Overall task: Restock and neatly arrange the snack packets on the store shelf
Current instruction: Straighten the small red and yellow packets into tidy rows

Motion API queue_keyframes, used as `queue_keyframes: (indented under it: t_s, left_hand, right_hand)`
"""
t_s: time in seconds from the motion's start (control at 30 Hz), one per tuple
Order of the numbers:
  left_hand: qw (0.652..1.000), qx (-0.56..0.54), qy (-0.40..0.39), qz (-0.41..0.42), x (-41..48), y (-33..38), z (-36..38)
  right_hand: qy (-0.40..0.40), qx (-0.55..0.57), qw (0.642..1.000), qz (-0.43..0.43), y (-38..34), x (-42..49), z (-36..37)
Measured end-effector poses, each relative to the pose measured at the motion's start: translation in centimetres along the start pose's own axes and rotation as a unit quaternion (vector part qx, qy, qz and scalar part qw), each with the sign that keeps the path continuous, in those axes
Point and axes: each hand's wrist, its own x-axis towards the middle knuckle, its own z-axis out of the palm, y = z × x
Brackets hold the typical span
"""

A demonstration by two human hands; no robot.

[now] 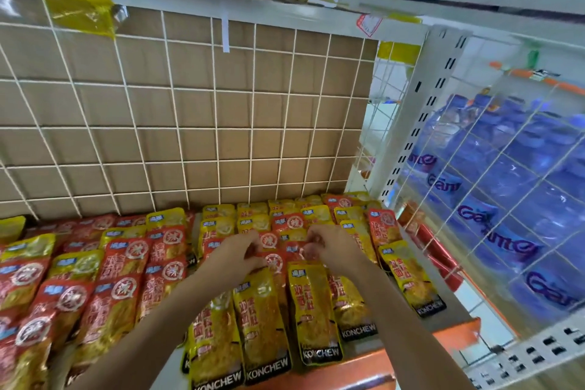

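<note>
Red and yellow snack packets lie in overlapping rows on the shelf (456, 304). A mostly red group (120, 266) fills the left side; yellow KONCHEW packets (311, 310) lie at the front right. My left hand (235, 252) and my right hand (329, 248) reach side by side into the middle of the right group. Both have curled fingers pinching the top of a red packet (274, 261) that lies between them, partly under the yellow packets.
A white wire grid (196, 111) backed by brown cardboard closes the rear of the shelf. To the right, a white perforated upright (421, 117) and a wire panel separate a bay of blue bags (519, 193). An orange price rail (373, 361) runs along the shelf front.
</note>
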Motion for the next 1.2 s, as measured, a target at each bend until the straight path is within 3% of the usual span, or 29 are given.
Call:
queue_keyframes:
  t_s: [0.27,0.47,0.8,0.97,1.2]
  left_hand:
    - [0.992,-0.077,0.090,0.052,0.4,0.9,-1.4]
    - [0.979,-0.124,0.152,0.056,0.5,2.0,-2.2]
    - [0.939,-0.198,0.273,0.070,-1.6,3.4,-4.7]
    - [0.926,-0.196,0.316,0.069,-4.5,1.9,-7.4]
    - [0.916,-0.181,0.355,0.036,-9.1,-2.1,-10.8]
  right_hand:
    - [0.140,0.088,0.986,-0.003,-0.5,0.5,-0.9]
    - [0.229,0.117,0.964,-0.063,-1.0,0.1,-1.8]
    - [0.324,0.173,0.920,-0.136,-2.1,-1.1,-3.8]
    - [0.320,0.198,0.911,-0.168,-3.9,-1.2,-4.1]
    - [0.215,0.258,0.921,-0.198,-8.1,-0.5,-0.9]
